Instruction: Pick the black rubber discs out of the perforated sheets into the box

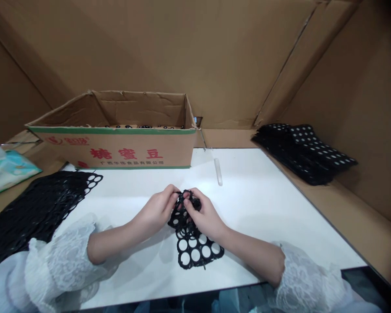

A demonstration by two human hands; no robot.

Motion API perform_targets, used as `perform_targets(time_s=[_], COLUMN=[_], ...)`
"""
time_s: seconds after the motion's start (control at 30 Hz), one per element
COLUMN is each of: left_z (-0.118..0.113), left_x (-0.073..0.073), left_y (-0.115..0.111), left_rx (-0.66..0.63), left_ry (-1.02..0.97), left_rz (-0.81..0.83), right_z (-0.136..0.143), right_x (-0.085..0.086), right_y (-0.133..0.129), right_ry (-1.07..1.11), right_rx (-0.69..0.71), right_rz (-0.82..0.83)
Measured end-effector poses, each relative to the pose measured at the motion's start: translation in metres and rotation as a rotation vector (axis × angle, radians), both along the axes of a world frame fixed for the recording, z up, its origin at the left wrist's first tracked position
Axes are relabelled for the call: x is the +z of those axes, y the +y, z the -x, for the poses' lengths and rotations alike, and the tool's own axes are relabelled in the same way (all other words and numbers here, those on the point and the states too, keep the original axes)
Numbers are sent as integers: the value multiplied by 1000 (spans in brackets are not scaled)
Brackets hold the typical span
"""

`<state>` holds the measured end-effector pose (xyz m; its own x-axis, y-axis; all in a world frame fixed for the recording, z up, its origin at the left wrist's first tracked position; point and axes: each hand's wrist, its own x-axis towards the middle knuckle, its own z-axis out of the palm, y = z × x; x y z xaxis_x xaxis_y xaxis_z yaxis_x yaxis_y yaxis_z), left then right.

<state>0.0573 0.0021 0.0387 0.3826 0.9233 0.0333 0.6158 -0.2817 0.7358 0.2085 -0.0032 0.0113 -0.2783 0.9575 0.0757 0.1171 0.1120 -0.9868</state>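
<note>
Between my hands is a black sheet with rows of round holes (195, 253), bent over at its upper end while its lower part hangs down to the white table (247, 243). My left hand (164, 203) pinches the sheet's upper left edge. Thumb and fingers of my right hand (206, 215) are closed on the folded upper part, on the right. The fingertips meet close together there, and the small details between them cannot be made out.
Several similar black sheets (35, 200) are piled at the left; another stack (303, 148) lies at the back right. A cardboard box (143, 148) with black pieces inside stands behind. Near it are a clear tube (218, 171) and a tissue pack (9, 171). Cardboard walls (215, 56) surround the table.
</note>
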Motion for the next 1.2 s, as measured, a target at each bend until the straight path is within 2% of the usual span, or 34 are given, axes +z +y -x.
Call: perform_targets(time_s=[0.13, 0.4, 0.53, 0.63, 0.77, 0.9, 0.97, 1.07, 1.13, 1.2], left_z=[-2, -2, -1, -1, 1, 4, 7, 21, 32, 39], left_x=[0, -4, -2, -2, -3, -5, -6, -3, 5, 14], left_y=[-4, -4, -1, 5, 12, 15, 18, 32, 42, 47], left_rx=[-24, -24, -35, -32, -21, 52, 95, 180, 310, 440], left_ry=[10, -7, -146, -293, -380, -300, -224, -125, -61, 26], left_rz=[2, 0, 46, 162, 243, 89, -4, -122, -236, -367], right_z=[-1, 2, 2, 2, 3, 3, 2, -2, -4, -6], right_x=[1, 3, 5, 6, 7, 8, 8, 10, 11, 10], right_y=[0, -3, -4, -2, -1, 1, 2, 3, 3, 3], right_ry=[-14, -17, -12, 22, 70, 121, 136, 58, -42, -101], right_rx=[-27, 7, 20, -7, 1, 44, 67, 163, 246, 265], right_rz=[-32, -43, -54, -50, 25, 243, 294, 261, 220, 168])
